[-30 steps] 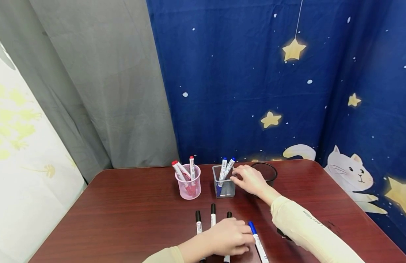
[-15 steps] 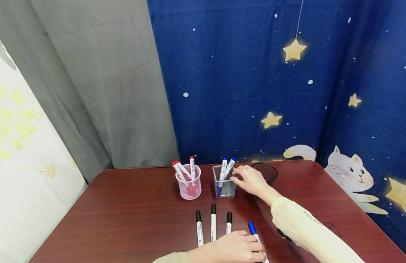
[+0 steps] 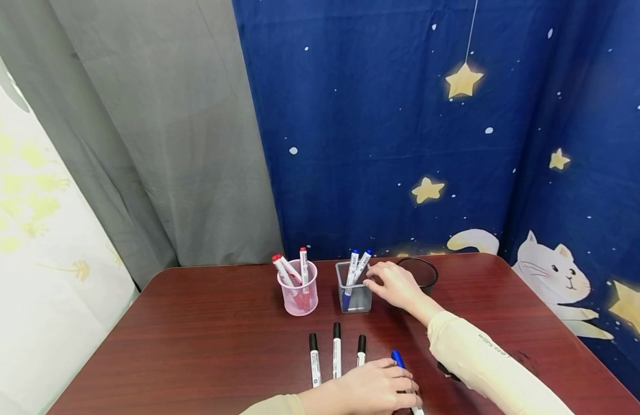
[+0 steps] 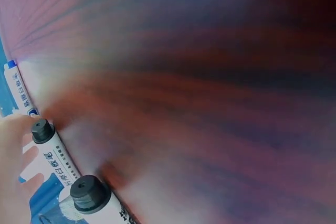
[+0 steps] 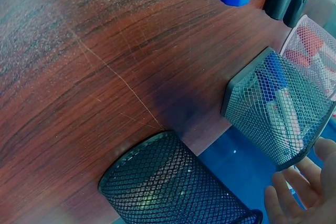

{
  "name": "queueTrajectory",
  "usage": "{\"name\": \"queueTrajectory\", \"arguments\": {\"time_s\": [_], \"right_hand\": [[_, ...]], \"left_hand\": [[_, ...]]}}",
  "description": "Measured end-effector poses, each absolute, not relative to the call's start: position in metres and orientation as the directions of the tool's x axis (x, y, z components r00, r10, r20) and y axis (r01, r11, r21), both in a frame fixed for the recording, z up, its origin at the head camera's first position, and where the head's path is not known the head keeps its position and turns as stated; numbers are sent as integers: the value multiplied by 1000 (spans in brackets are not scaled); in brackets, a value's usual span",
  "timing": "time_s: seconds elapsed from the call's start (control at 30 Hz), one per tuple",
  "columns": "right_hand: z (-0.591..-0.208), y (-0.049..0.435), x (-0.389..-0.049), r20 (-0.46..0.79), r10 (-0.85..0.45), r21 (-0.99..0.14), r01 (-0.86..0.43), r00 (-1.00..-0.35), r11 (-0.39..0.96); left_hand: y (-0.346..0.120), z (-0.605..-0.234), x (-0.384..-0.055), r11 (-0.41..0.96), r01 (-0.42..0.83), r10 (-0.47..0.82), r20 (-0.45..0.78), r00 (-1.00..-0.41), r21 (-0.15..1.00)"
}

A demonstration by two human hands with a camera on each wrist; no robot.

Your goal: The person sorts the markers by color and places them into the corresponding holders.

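Observation:
In the head view my left hand (image 3: 368, 389) reaches over the white marker with a blue cap (image 3: 398, 358), fingers bent round its barrel. The left wrist view shows fingertips (image 4: 29, 119) at the end of this blue marker (image 4: 20, 88). Beside that hand lie several black-capped markers (image 3: 337, 349) in a row. At the back, my right hand (image 3: 397, 285) touches the right rim of a grey square mesh pen holder (image 3: 359, 301) with loosely extended fingers. Inside this holder stand two blue markers (image 3: 351, 268).
A pink round mesh holder (image 3: 300, 302) with several red markers (image 3: 303, 265) stands to the left. A black round mesh holder (image 5: 173, 182) stands beyond the right hand, partly hidden by it in the head view. The wooden table (image 3: 211, 323) ends at curtains (image 3: 382, 144).
My left hand has moved right and nearer, from above the black markers onto the blue marker on the table. The right hand has kept its place at the grey holder.

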State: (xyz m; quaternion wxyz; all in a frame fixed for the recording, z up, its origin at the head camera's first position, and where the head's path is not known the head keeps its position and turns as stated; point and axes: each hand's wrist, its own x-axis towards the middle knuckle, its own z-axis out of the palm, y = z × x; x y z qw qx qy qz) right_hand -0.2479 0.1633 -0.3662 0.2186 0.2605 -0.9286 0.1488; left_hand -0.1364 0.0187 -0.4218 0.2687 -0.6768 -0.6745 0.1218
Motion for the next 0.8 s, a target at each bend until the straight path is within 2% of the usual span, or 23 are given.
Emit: {"name": "queueTrajectory", "arguments": {"time_s": [0.27,0.5,0.8], "right_hand": [[-367,163,-248,489,-420,-161,-552,-765,818],[-367,163,-248,488,-413,-168,-547,-769,820],[-366,163,-247,468,-410,-178,-537,-783,824]], "left_hand": [[19,-423,-137,31,845,979,185,81,-534],[19,-422,-135,37,824,986,157,63,-565],[19,-422,-134,31,817,986,152,70,-576]]}}
